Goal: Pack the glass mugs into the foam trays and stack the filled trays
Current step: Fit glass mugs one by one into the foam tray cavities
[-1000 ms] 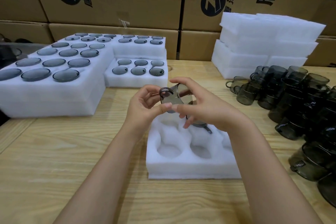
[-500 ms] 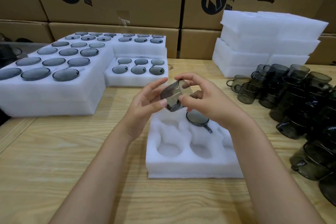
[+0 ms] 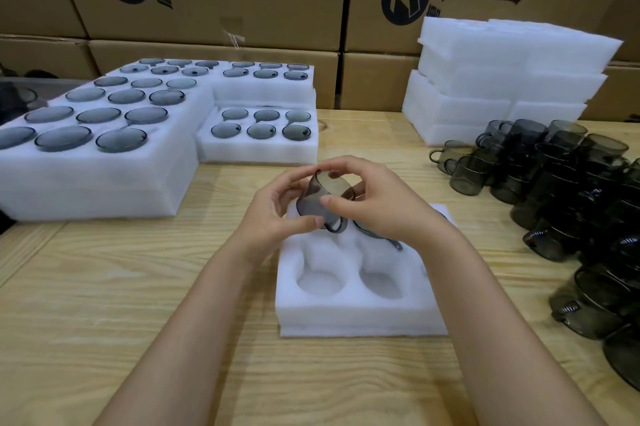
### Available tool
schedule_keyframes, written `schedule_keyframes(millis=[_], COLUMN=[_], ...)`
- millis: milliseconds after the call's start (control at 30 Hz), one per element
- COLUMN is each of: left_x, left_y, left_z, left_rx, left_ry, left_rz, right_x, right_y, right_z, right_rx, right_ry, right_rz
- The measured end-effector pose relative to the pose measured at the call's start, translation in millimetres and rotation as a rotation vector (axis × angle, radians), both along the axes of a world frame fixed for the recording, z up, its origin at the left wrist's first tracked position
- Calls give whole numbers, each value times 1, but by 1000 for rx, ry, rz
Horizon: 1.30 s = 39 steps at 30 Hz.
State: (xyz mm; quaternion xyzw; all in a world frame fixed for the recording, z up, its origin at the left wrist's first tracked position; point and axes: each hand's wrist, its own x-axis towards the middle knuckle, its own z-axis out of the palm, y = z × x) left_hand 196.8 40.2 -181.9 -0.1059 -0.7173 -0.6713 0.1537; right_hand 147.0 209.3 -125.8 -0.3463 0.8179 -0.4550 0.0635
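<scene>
Cardboard boxes (image 3: 214, 0) wall off the back of the bench (image 3: 104, 287). Each is printed with a round black logo, an ® beside it, and large black Chinese characters that are cropped at the top and which I cannot read with confidence.

A smoky glass mug (image 3: 323, 202) is held tilted in the air just above the far left pocket of the tray (image 3: 360, 318). The left hand (image 3: 273, 214) and right hand (image 3: 381, 204) both have their fingers clamped on it: left thumb at its lower edge, right thumb on its wall, right fingers curled over the top. A second mug (image 3: 375, 235) sits in the tray under the right hand. The two near pockets are unfilled.

Filled trays (image 3: 104, 169) lie at the left, a foam stack (image 3: 502, 79) at the back right, and loose mugs (image 3: 554, 183) crowd the right edge.

A second ago the mug's handle stuck up between the left fingers. It has since been turned, and the handle no longer shows.
</scene>
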Motion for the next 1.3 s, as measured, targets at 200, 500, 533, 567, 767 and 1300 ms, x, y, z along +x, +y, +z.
schedule_keyframes(millis=[200, 500, 533, 567, 767, 1300], left_x=[2, 4, 4, 4, 4, 1], left_y=[-2, -2, -4, -5, -9, -8], left_z=[-2, 1, 1, 0, -4, -5], left_rx=[-121, -97, -80, -69, -43, 78], left_ry=[-47, -123, -128, -132, -174, -252], left_rz=[38, -7, -15, -22, -24, -85], right_x=[-1, 3, 3, 4, 2, -15], right_y=[0, -4, -4, -3, -5, -83], right_z=[-3, -2, -2, -2, -1, -6], right_rx=[77, 159, 160, 163, 263, 621], right_ry=[20, 140, 141, 140, 184, 243], right_rz=[35, 101, 111, 120, 125, -24])
